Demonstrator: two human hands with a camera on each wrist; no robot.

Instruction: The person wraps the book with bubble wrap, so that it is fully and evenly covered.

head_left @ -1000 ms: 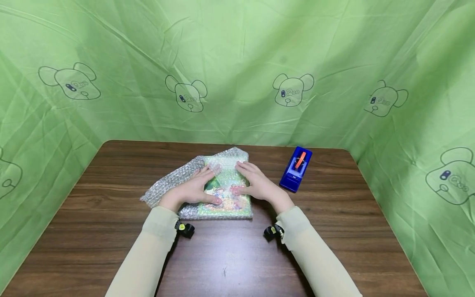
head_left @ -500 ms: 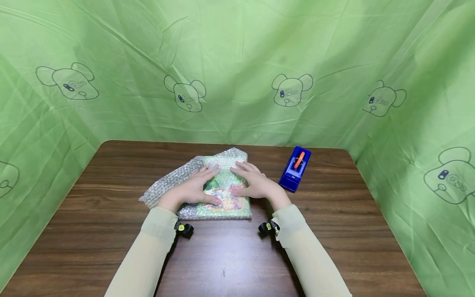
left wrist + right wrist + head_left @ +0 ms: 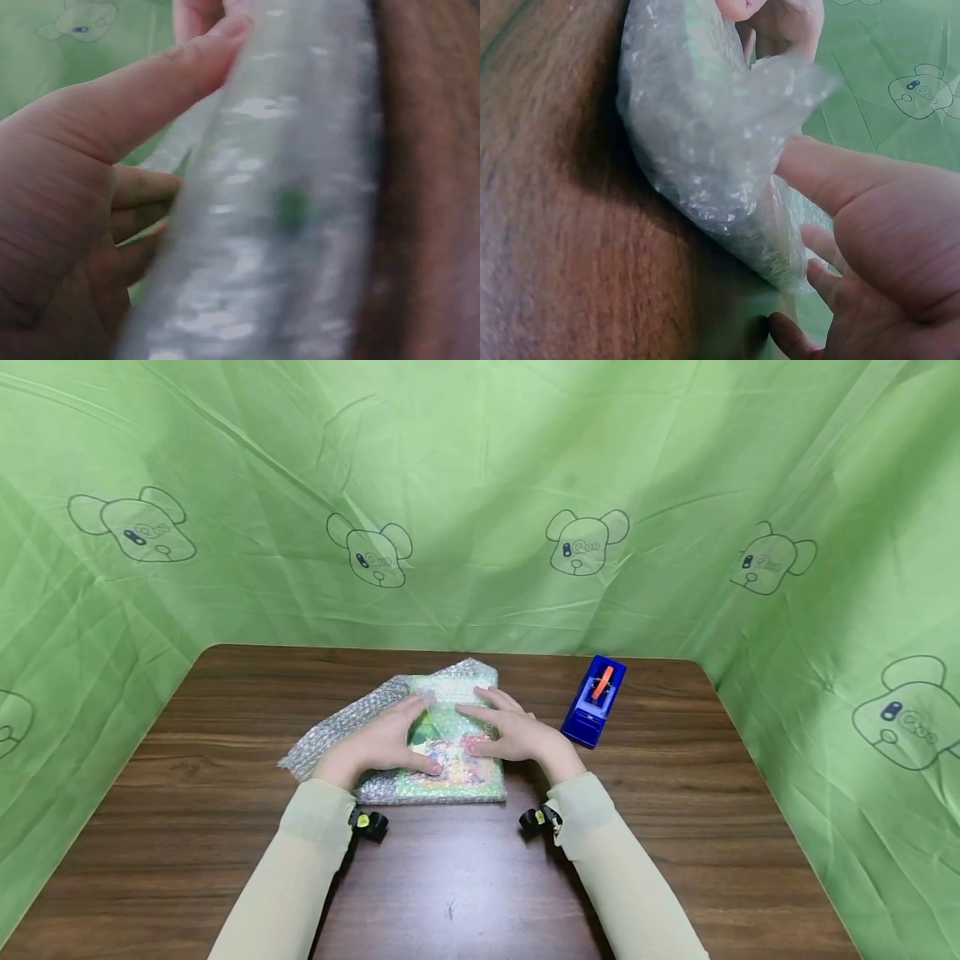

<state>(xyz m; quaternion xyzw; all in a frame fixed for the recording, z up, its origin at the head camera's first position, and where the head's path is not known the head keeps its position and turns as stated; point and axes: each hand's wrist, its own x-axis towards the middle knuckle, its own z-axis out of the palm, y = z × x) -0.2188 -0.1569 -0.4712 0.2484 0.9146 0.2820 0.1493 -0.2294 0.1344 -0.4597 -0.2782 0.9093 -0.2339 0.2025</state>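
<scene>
A colourful green, book-like flat item point(image 3: 450, 787) lies wrapped in bubble wrap point(image 3: 337, 739) on the table, and a loose flap of wrap spreads to the left. On the left half of the package my left hand point(image 3: 381, 743) rests with thumb and fingers spread. Across its right side lies my right hand point(image 3: 521, 732), fingers extended over the wrap. In the left wrist view, the thumb of my left hand point(image 3: 67, 165) touches the blurred bubble wrap point(image 3: 255, 202). The right wrist view has my right hand point(image 3: 892, 225) against a raised wrap edge point(image 3: 787, 82).
A blue tape dispenser point(image 3: 585, 718) with an orange-red roll core point(image 3: 603, 682) stands to the right of the package on the brown wooden table point(image 3: 675, 827). A green curtain point(image 3: 480, 527) hangs behind the table and along its sides.
My right hand has slid slightly left over the wrapped item. My left hand's fingers have shifted a little; the package and tape dispenser stay in place.
</scene>
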